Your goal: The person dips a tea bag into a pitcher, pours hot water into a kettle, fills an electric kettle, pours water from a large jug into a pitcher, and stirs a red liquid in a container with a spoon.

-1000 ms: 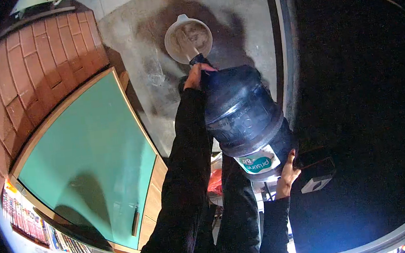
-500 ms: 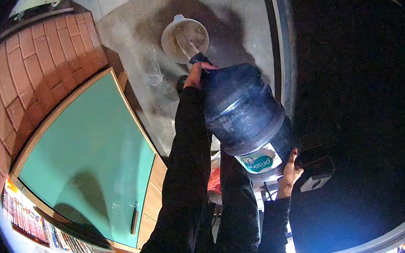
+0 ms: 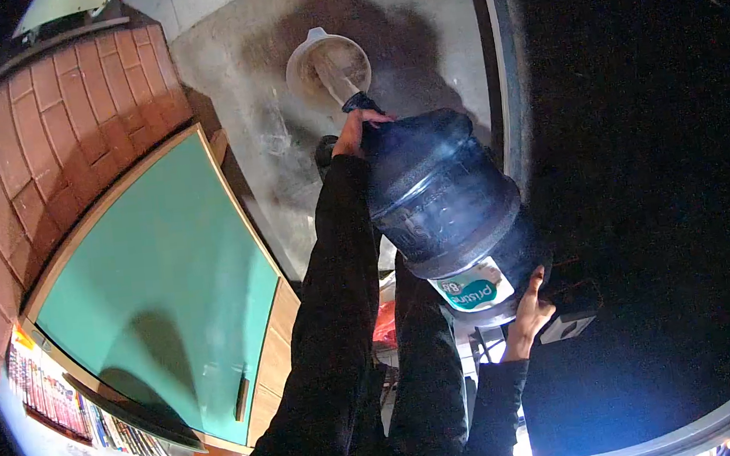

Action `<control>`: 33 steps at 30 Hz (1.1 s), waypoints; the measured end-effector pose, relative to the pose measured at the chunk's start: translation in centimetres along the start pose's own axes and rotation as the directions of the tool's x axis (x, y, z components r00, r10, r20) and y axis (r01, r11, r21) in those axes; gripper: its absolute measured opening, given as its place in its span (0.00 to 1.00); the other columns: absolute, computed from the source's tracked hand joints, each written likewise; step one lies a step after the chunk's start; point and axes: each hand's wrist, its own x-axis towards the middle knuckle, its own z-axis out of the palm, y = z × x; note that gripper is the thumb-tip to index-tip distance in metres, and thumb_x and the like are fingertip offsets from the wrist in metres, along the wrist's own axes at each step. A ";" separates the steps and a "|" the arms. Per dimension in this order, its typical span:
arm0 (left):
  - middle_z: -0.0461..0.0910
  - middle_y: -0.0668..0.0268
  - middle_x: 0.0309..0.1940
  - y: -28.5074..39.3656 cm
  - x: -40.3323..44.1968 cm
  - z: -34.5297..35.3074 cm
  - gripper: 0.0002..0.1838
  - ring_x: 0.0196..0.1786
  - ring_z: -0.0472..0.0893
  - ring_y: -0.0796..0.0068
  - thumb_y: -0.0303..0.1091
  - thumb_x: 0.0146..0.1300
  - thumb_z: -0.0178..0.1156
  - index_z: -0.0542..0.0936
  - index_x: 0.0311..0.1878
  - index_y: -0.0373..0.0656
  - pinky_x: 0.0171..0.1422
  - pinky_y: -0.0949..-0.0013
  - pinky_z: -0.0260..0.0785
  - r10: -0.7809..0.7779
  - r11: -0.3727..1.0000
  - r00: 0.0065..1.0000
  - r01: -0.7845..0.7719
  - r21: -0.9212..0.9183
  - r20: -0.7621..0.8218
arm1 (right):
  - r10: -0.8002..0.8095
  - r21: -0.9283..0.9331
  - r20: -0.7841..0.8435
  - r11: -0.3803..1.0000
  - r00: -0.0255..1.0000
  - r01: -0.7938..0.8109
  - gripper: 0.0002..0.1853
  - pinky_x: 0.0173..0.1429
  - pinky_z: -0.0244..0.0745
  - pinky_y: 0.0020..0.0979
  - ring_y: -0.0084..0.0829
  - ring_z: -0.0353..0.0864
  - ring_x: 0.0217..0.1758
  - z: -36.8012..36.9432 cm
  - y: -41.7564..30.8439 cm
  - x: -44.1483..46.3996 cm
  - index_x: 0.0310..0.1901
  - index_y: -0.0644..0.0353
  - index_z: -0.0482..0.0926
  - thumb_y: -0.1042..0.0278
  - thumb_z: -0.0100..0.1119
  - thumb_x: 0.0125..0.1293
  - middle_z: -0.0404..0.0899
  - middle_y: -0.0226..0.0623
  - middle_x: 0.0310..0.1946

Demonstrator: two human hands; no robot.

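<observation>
A large dark blue water jug point(image 3: 440, 190) with a white and teal label is held tilted, its neck toward the top of the view. My left hand point(image 3: 357, 132) is closed round the neck, just behind the mouth. At the jug's base, my right hand point(image 3: 530, 319) presses against the lower side, thumb up along it. Water runs from the mouth into a white round container point(image 3: 299, 69) with a small tab on its rim, which is on the grey floor beyond.
Left stand a brick surface point(image 3: 63, 107) and a green panel point(image 3: 160, 292) with a wooden frame. Books point(image 3: 55, 390) line the lower left. A red item point(image 3: 384, 325) lies near my legs. A dark surface fills the right side.
The jug's base and my right hand have shifted slightly to the right. The container appears a little farther left in view. Water was running in the earlier frames as well.
</observation>
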 end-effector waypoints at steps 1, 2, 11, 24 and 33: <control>0.84 0.57 0.43 0.4 -0.2 0.3 0.26 0.48 0.78 0.63 0.44 0.74 0.38 0.85 0.36 0.40 0.58 0.66 0.67 0.032 0.999 0.999 -0.032 0.001 0.013 | -0.042 0.028 -0.028 0.999 0.999 0.043 0.38 0.33 0.68 0.37 0.26 0.65 0.25 0.2 0.4 0.2 0.25 0.77 0.80 0.35 0.67 0.57 0.75 0.34 0.20; 0.84 0.57 0.43 -0.3 0.4 -0.2 0.26 0.48 0.78 0.63 0.44 0.74 0.38 0.85 0.36 0.40 0.58 0.66 0.67 0.033 0.999 0.999 -0.033 0.001 0.014 | -0.097 0.108 -0.050 0.989 0.994 0.102 0.38 0.32 0.68 0.37 0.26 0.65 0.25 0.3 0.2 0.2 0.24 0.77 0.80 0.35 0.67 0.58 0.74 0.33 0.19; 0.83 0.53 0.42 -1.1 0.8 -0.8 0.28 0.44 0.81 0.62 0.53 0.71 0.45 0.83 0.36 0.37 0.54 0.60 0.73 0.079 0.990 0.995 -0.072 -0.123 0.053 | -0.042 0.037 -0.036 0.998 0.999 0.043 0.39 0.27 0.63 0.35 0.24 0.62 0.22 -1.2 -2.8 -0.6 0.16 0.72 0.74 0.35 0.66 0.58 0.70 0.30 0.15; 0.85 0.56 0.42 -0.9 1.0 -1.3 0.28 0.48 0.81 0.60 0.53 0.69 0.44 0.84 0.34 0.38 0.56 0.62 0.71 0.012 0.976 0.998 0.003 -0.217 0.069 | -0.097 -0.073 -0.104 0.993 0.990 0.089 0.46 0.24 0.60 0.39 0.25 0.59 0.18 -1.5 -4.1 -1.1 0.10 0.69 0.63 0.26 0.63 0.54 0.62 0.31 0.10; 0.85 0.55 0.42 -3.2 3.8 -3.8 0.32 0.50 0.79 0.61 0.56 0.71 0.40 0.85 0.35 0.38 0.63 0.63 0.64 0.105 0.990 0.990 -0.113 0.081 0.092 | -0.069 -0.098 -0.077 0.993 0.995 0.061 0.45 0.22 0.58 0.39 0.24 0.58 0.16 -2.2 -5.5 -1.6 0.08 0.67 0.62 0.28 0.63 0.56 0.60 0.28 0.08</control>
